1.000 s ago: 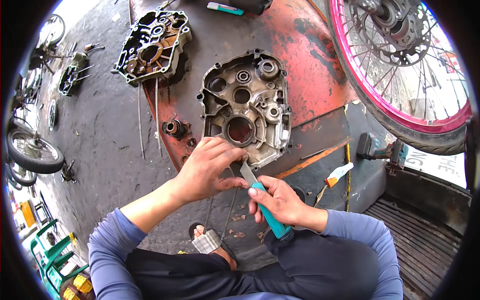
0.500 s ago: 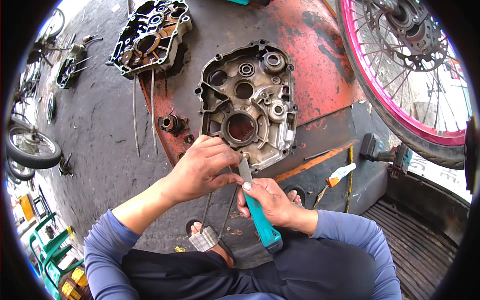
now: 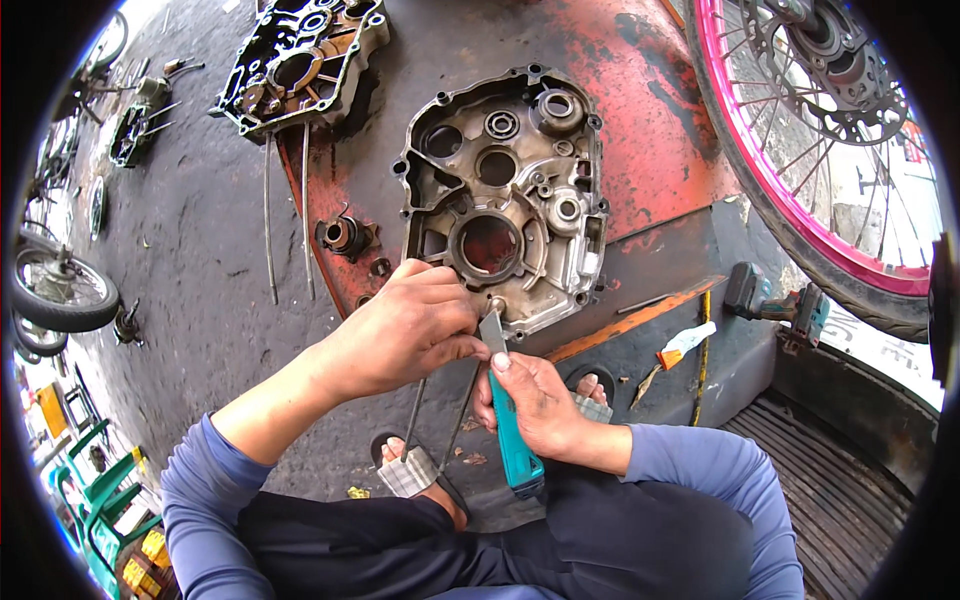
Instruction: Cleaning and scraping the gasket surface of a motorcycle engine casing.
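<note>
A grey metal engine crankcase half point(image 3: 537, 238) lies on the red, worn surface in front of me, its holes and ribs facing up. My right hand point(image 3: 540, 405) is wrapped round the teal handle of a utility knife point(image 3: 512, 440), thumb pressed near the base of its blade. The flat blade points up and away, its tip against the crankcase's near rim. Beside it, my left hand point(image 3: 425, 320) is closed at the near left edge of the casting, fingertips bent and close to the blade. What those fingers grip is hidden.
Another crankcase half point(image 3: 345, 85) with two long studs lies far left. A small dark metal part point(image 3: 343, 236) sits left of the casting. On the right are a pink-rimmed wheel point(image 3: 790, 215), a cordless power tool point(image 3: 775, 300) and an orange-and-white tube point(image 3: 685, 343).
The knife handle has swung slightly left and up, its blade tip staying at the rim. My left hand has shifted a little, and the view has moved slightly.
</note>
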A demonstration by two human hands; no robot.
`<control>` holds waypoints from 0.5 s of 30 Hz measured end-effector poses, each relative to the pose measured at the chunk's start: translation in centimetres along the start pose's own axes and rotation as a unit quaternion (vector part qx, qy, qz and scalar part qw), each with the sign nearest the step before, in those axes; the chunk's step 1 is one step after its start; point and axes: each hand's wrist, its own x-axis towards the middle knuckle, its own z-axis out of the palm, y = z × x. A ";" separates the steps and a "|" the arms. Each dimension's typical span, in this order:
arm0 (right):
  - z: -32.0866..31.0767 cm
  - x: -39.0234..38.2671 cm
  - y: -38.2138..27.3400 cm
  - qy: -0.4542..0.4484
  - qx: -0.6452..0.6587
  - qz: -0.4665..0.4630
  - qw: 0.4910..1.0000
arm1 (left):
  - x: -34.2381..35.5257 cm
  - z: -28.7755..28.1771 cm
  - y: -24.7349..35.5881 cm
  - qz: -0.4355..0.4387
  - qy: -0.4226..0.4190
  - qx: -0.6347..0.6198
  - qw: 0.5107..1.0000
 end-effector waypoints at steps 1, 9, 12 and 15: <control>0.0 -0.1 0.0 -0.001 0.000 0.001 1.000 | 0.0 0.0 0.2 0.000 0.003 0.006 1.000; 0.2 -0.4 0.0 0.041 -0.059 -0.025 0.997 | 0.3 0.6 0.3 0.015 0.037 0.037 0.999; 0.1 -0.5 -0.1 0.041 -0.051 -0.018 0.998 | 0.4 0.7 0.5 0.008 0.036 0.042 0.998; -0.2 -0.8 -0.3 0.039 -0.045 -0.022 0.998 | 0.5 0.9 0.6 0.006 0.050 0.058 0.997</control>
